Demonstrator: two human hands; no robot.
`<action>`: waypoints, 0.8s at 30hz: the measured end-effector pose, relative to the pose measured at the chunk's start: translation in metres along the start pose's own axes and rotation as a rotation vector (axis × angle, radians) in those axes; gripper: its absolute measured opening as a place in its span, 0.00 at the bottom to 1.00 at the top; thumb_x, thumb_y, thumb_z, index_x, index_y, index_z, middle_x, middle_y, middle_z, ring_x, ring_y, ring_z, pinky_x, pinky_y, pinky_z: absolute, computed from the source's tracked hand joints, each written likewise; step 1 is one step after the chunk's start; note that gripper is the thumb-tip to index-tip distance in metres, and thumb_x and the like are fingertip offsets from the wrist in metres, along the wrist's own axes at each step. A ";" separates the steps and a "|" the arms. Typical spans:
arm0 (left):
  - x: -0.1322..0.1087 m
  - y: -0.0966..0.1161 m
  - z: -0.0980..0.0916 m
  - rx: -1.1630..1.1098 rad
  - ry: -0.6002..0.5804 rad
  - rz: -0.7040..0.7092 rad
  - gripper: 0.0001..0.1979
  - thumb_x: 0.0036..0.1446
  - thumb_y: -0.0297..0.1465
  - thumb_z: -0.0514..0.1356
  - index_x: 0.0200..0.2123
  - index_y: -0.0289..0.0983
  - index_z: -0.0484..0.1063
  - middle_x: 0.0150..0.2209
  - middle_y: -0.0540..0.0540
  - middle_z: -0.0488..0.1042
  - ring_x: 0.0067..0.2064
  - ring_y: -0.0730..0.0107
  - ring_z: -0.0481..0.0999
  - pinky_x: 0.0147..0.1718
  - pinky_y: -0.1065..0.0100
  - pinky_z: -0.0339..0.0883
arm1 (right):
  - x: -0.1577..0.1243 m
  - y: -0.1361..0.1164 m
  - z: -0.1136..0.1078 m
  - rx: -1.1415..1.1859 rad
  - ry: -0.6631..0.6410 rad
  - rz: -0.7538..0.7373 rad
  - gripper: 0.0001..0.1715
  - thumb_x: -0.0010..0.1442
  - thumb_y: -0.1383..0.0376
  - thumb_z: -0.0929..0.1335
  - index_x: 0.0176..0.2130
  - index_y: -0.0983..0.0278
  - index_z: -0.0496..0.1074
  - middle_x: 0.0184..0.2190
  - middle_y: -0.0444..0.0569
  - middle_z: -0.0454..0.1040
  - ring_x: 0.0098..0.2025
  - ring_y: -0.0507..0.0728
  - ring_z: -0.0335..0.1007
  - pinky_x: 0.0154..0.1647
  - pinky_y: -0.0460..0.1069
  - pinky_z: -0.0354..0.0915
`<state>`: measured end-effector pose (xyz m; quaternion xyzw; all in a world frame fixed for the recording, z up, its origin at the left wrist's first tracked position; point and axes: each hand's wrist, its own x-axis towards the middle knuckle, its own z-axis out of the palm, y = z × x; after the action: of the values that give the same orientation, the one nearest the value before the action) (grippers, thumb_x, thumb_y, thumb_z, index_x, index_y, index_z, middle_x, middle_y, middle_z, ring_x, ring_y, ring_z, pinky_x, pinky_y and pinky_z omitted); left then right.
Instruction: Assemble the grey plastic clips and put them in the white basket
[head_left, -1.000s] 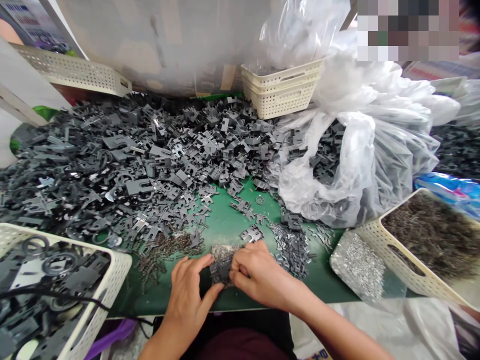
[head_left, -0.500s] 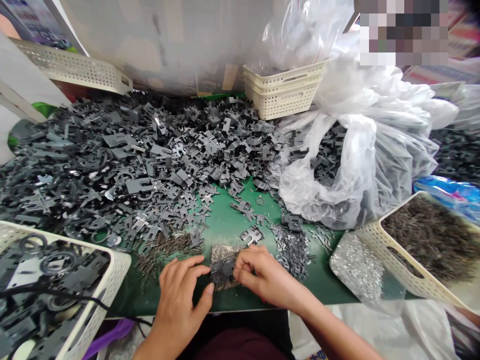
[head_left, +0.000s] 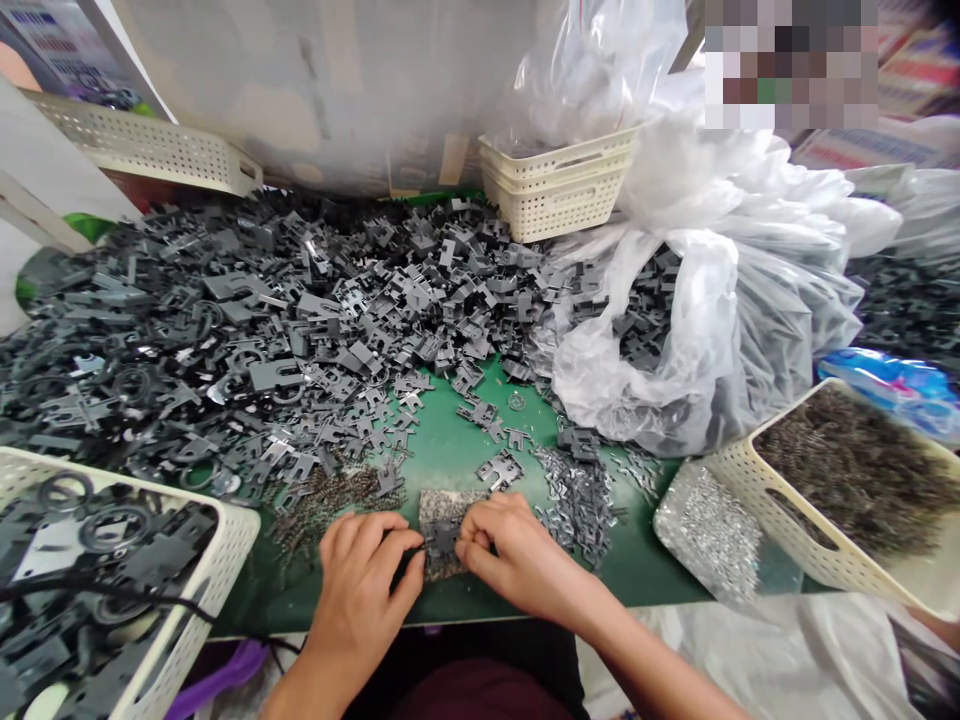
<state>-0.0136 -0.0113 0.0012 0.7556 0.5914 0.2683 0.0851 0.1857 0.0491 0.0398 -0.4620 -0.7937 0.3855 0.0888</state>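
A dark grey plastic part [head_left: 442,542] lies on a small speckled block [head_left: 454,500] at the front of the green table. My left hand [head_left: 366,580] is at the part's left edge, thumb and index fingertip nearly together there. On the right side, my right hand [head_left: 521,555] is closed in a pinch against the part; whatever its fingertips hold is hidden. Just beyond the block lies a notched grey plate [head_left: 500,468]. Small grey pieces [head_left: 581,505] are heaped to the right, and thin brownish springs [head_left: 337,500] lie scattered to the left.
A large pile of grey plastic parts [head_left: 300,310] covers the back and left. A basket of parts [head_left: 240,540] stands front left. To the right are a clear bag [head_left: 720,350], a bag of small shiny pieces [head_left: 712,535] and a basket of springs [head_left: 847,480]. Stacked baskets [head_left: 559,200] stand behind.
My left thumb and index finger have drawn together at the part's left edge. My right hand has shifted slightly left over the part. The whole view has moved a little.
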 end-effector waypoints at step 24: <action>0.002 0.000 -0.004 -0.175 -0.112 -0.156 0.10 0.60 0.33 0.54 0.27 0.42 0.70 0.31 0.52 0.73 0.37 0.66 0.69 0.38 0.63 0.57 | -0.010 0.007 0.003 0.144 0.047 -0.024 0.11 0.63 0.65 0.66 0.29 0.63 0.64 0.26 0.40 0.67 0.34 0.52 0.61 0.41 0.49 0.52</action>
<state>-0.0159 -0.0101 0.0053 0.7108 0.6172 0.2688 0.2041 0.1943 0.0417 0.0348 -0.4537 -0.7670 0.4298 0.1450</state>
